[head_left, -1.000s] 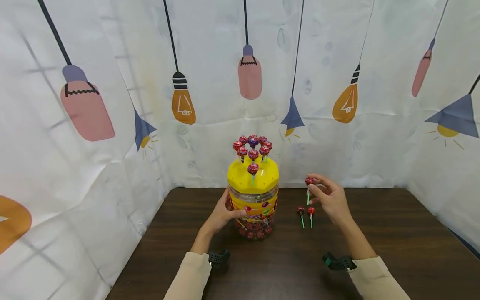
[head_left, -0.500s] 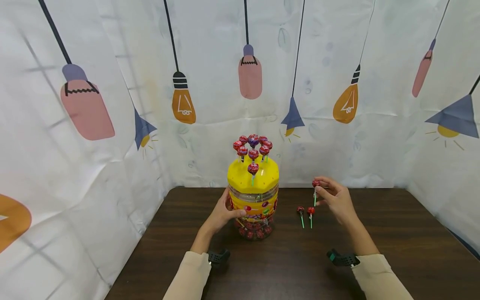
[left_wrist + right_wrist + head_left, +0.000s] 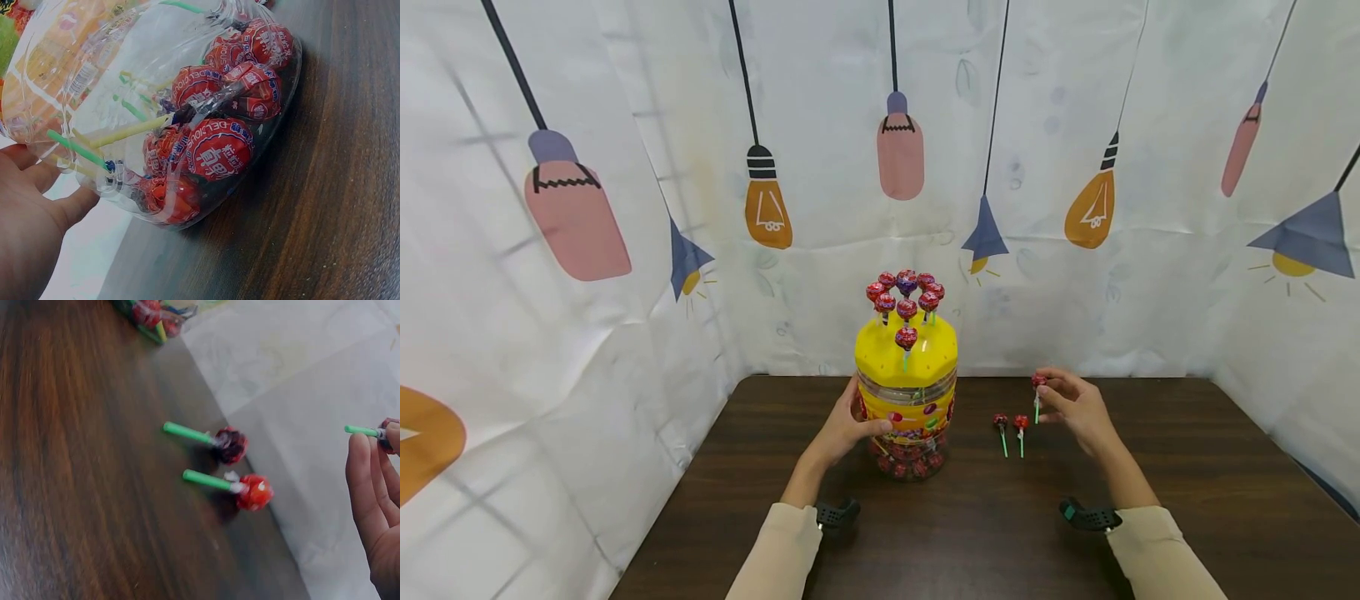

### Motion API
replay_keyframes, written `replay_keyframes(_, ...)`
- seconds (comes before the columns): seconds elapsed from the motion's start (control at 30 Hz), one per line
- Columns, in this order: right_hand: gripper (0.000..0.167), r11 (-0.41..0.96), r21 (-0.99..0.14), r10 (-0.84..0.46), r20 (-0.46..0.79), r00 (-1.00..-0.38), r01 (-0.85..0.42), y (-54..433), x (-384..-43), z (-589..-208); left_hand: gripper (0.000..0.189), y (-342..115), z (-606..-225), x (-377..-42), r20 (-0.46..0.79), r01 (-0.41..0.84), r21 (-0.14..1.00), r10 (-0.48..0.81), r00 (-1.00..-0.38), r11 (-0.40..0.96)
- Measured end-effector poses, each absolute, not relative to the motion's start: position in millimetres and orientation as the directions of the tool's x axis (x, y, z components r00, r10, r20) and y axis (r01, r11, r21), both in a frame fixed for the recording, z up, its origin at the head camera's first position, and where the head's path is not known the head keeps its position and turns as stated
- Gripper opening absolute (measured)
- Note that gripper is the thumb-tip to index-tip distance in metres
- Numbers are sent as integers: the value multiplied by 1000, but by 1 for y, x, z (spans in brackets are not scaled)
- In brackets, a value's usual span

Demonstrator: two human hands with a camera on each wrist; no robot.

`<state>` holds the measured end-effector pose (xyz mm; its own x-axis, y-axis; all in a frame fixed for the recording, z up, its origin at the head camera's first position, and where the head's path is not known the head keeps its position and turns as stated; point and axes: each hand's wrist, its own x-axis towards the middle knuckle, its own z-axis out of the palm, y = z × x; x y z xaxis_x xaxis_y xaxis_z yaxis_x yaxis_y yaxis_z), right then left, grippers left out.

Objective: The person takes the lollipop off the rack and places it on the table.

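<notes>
My left hand (image 3: 842, 429) grips the side of a clear plastic jar (image 3: 910, 417) with a yellow lid (image 3: 887, 354). Red-wrapped lollipops (image 3: 219, 150) lie at the jar's bottom, seen through its wall in the left wrist view. Several lollipops (image 3: 907, 310) stand upright in the lid, sticks down. Between thumb and fingers, my right hand (image 3: 1078, 408) pinches a red lollipop (image 3: 1038, 381) by its head, green stick pointing down, above the table. Just left of that hand, a dark red lollipop (image 3: 230, 445) and a brighter red one (image 3: 254, 492) lie side by side on the wood.
The dark wooden table (image 3: 955, 533) ends at the back against a white curtain (image 3: 835, 317) printed with lamps. Dark bands (image 3: 838, 515) circle both wrists below beige sleeves.
My right hand, with the lollipop in its pinch, has moved to the right and then lower, toward the table. The left hand and the jar stay put.
</notes>
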<state>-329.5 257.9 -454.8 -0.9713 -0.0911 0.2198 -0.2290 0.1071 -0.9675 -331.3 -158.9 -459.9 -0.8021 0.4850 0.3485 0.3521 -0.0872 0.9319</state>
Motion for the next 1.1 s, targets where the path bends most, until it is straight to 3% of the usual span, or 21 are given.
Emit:
replay_keyframes(0.37,34,168,-968,-151,161,-975,-186,267,-335,-470,88,-159,-459,-332,344,347,934,483,-805,-87)
replay_keyframes(0.67,52,249,-960,-225,73,-972,-130,277,-338,-484,90,-159,-459,-330,339,341,936,477,-811,-86)
replay_keyframes(1.1,41,332,-942,-272,-51,-961,-44,280,-338,-489,89,-159,-462,-333,343,345,935,480,-807,-87)
